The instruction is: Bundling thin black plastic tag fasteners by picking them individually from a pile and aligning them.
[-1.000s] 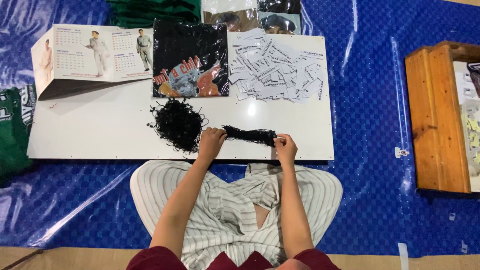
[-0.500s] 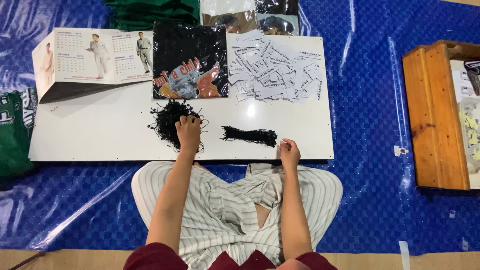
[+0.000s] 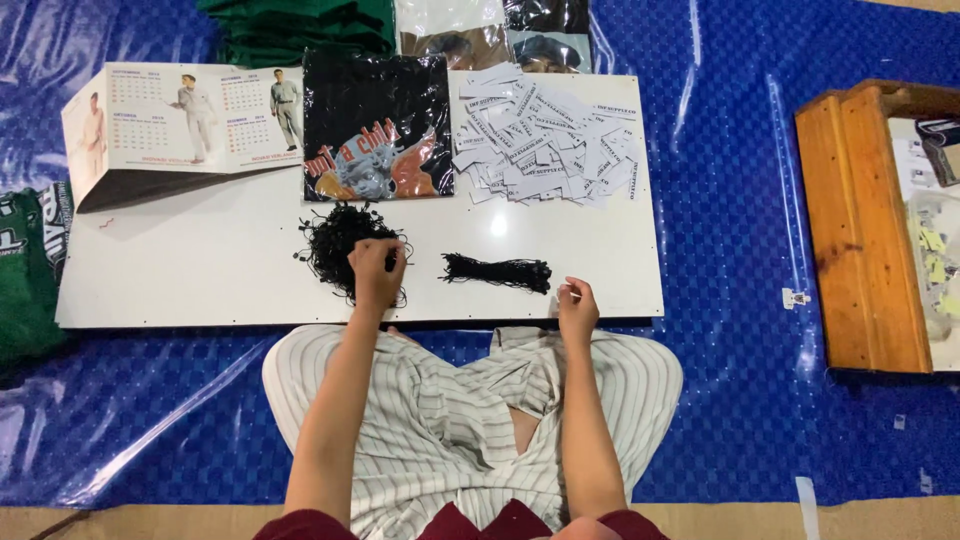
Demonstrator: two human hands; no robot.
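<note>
1. Reaching into the loose tangle of black strings (image 3: 335, 245), the left hand (image 3: 376, 272) lies curled on the tangle's near right side, fingers bent down into the strands; whether it has pinched any out I cannot tell.
2. The right hand (image 3: 577, 305) rests at the near edge of the white board (image 3: 200, 290), towards its right corner, thumb and forefinger closed as if on something very thin; what they hold, if anything, is too small to make out.
3. Between the hands lies a straightened bundle of black strings (image 3: 497, 272), laid neatly along the board's near edge. It looks like the sorted part of the work.
4. Judging by bulk, the tangle is larger than the bundle, so more strands seem left to sort than are done.
5. A heap of white paper tags (image 3: 545, 135) sits at the far right corner, none visibly strung.
6. A black printed shirt (image 3: 378, 125) in clear wrap lies at the far edge's middle, and a desk calendar (image 3: 180, 115) stands at the far left corner.
</note>
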